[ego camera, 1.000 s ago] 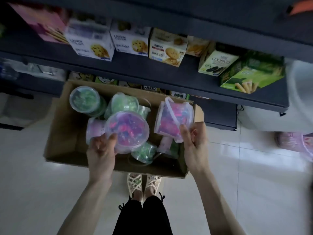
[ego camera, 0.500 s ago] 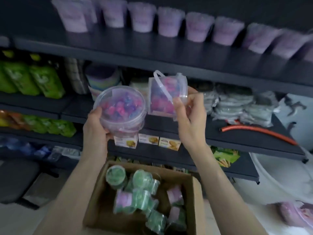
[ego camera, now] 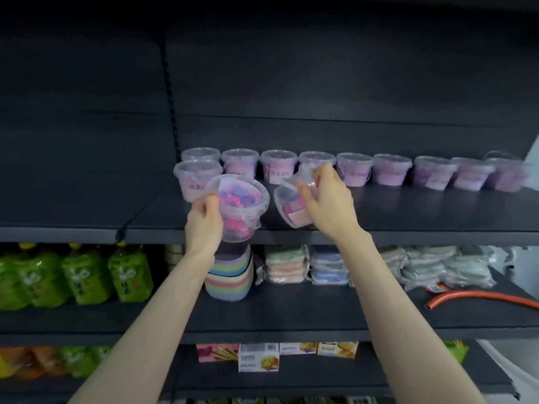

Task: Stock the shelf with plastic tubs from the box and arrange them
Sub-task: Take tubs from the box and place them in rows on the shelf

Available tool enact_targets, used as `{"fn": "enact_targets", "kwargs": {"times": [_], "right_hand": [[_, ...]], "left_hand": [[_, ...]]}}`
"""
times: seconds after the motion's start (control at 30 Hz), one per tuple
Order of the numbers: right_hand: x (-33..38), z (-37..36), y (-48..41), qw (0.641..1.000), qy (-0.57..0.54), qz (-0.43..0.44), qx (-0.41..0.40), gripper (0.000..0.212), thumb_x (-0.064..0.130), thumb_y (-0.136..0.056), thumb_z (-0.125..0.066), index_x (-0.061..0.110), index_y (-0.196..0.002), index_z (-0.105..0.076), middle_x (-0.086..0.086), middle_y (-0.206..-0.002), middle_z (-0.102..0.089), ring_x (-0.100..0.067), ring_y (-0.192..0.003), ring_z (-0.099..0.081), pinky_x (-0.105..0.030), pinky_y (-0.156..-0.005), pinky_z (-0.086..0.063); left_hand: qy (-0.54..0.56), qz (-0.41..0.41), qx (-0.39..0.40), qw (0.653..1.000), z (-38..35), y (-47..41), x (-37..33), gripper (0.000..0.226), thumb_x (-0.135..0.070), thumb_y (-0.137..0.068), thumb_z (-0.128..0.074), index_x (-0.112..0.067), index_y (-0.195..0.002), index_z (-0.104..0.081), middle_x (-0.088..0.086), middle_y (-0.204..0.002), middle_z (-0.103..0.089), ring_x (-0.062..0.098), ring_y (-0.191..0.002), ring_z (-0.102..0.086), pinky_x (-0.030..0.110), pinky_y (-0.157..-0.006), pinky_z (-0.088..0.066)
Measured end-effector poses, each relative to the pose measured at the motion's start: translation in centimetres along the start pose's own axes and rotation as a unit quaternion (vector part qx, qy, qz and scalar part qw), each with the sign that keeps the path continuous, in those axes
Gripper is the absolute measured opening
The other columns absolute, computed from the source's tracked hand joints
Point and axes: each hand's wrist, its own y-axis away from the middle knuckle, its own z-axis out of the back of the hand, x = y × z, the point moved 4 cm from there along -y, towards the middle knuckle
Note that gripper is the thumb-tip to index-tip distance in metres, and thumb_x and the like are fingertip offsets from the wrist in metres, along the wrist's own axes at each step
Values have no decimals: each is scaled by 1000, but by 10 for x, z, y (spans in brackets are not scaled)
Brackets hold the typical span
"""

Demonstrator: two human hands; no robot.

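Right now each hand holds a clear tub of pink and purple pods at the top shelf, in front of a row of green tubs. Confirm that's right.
Not quite: the row of tubs along the back of the top shelf is purple, not green. The head view shows it. The rest stands: the left hand and right hand each hold a clear tub of pink and purple pods, the left tub and the right tub, in front of that row.

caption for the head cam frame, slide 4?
Left hand and right hand each bring a clear tub to the top shelf, before a row of tubs.
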Motion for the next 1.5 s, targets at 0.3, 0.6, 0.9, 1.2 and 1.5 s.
{"fn": "enact_targets", "kwargs": {"times": [0.3, 0.6, 0.9, 1.2, 1.5], "right_hand": [[-34, -46, -38, 992, 94, -38, 78, 26, 34, -94, -50, 12, -108, -54, -11, -115, -63, -35, -117, -51, -45, -103, -30], [-71, -41, -19, 999, -11, -27, 26, 54, 29, -71, -64, 11, -119, -49, -3, -127, -49, -22, -120, -34, -39, -98, -38], [-87, -61, -36, 1000, 7, -18, 6, 43, 12, -82, -67, 17, -123, -55, -1, -142, -44, -28, -128, -29, -26, -102, -24], [-93, -65, -49, 998, 61, 21, -17, 42, 14, -80, -71, 18, -120, -63, -7, -127, -56, -36, -107, -42, -40, -94, -40], [-93, -77, -60, 995, 93, 7, -19, 41, 22, -79, -72, 13, -115, -55, -2, -120, -59, -32, -107, -43, -42, -91, -40]], "left_hand": [[-148, -31, 16, 988, -23, -63, 1, 53, -44, -97, -31, 2, -105, -57, 18, -105, -60, 32, -94, -55, 34, -75, -41], [-454, -373, 26, 809, -71, -33, -17, 52, -57, -81, -32, -23, -103, -66, 0, -106, -63, 27, -101, -53, 39, -83, -25], [-474, -370, 112, 791, -84, -72, -27, 44, -49, -81, -62, -16, -107, -49, 2, -112, -55, 24, -107, -49, 35, -95, -30], [-537, -340, 149, 757, -78, -92, -19, 45, -24, -84, -58, -17, -125, -40, 6, -132, -50, 23, -124, -40, 33, -99, -22], [-524, -370, 64, 764, -87, -96, -6, 36, -13, -86, -58, -8, -121, -49, 12, -128, -53, 27, -126, -41, 36, -111, -15]]}}
